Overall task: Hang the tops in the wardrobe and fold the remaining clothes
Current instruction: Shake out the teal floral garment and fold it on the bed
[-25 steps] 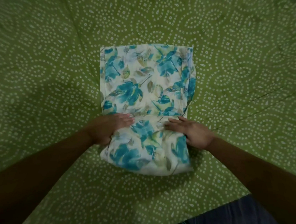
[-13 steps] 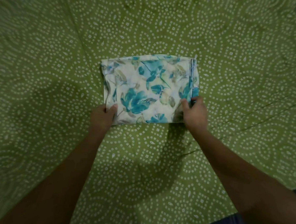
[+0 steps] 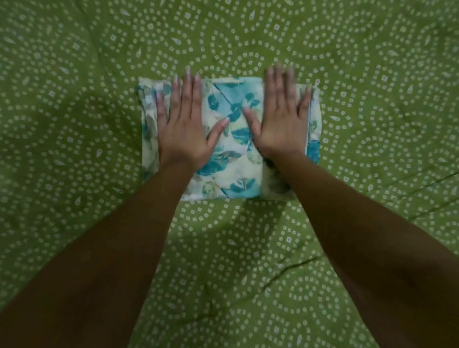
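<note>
The folded floral garment [image 3: 232, 147] lies on the green bedsheet [image 3: 64, 165]; the left hand [image 3: 184, 126] and right hand [image 3: 281, 123] press on it, fingers straight; the right fingertips look blurred, perhaps past its far edge.

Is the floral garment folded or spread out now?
Folded: the floral garment lies as a compact layered rectangle on the green sheet, both hands flat on it.

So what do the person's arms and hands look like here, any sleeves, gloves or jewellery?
Both forearms are bare as far as the picture shows; no sleeves reach into view. The left hand and right hand wear no gloves, and no rings, bangles or watch show. The fingernails look plain and fairly long; the right hand's fingertips are motion-blurred.
</note>
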The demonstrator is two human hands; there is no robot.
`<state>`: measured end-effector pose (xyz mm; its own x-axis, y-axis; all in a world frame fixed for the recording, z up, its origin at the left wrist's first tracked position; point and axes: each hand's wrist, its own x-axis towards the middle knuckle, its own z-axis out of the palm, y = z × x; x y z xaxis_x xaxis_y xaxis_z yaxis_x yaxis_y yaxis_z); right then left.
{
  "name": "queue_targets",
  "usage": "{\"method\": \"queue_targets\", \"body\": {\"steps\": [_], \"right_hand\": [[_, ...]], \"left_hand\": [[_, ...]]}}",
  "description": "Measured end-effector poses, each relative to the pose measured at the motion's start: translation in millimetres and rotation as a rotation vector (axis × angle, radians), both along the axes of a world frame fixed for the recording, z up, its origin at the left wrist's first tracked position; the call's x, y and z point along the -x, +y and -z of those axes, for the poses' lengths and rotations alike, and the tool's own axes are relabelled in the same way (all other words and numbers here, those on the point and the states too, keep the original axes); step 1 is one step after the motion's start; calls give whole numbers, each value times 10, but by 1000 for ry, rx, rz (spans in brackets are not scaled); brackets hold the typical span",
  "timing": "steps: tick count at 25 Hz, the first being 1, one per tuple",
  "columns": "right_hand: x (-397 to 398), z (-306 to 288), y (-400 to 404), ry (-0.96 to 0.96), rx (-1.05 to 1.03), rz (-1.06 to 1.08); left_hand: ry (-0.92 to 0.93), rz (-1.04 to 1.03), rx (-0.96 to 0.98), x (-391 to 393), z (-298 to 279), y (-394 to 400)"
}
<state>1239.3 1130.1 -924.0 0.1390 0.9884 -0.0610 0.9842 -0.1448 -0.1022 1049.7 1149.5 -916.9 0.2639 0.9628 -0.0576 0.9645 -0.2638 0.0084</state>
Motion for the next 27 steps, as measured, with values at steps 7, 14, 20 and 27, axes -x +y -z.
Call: {"method": "queue_targets", "body": {"steps": [7,14,20,27], "right_hand": [[36,-138,-681,390,-14,584],[-127,-932,-372,1417,273,1031],[-512,-2440,-1311,1345,151,771],[-932,-4026,-3055,638,-170,862]], "left_hand": [[-267,-902,92,45,-280,-380],[-961,-769,539,373,-987,-108],[-807,-442,316,230,-2510,-847],[-920,-279,388,-679,-4039,-1993]]}}
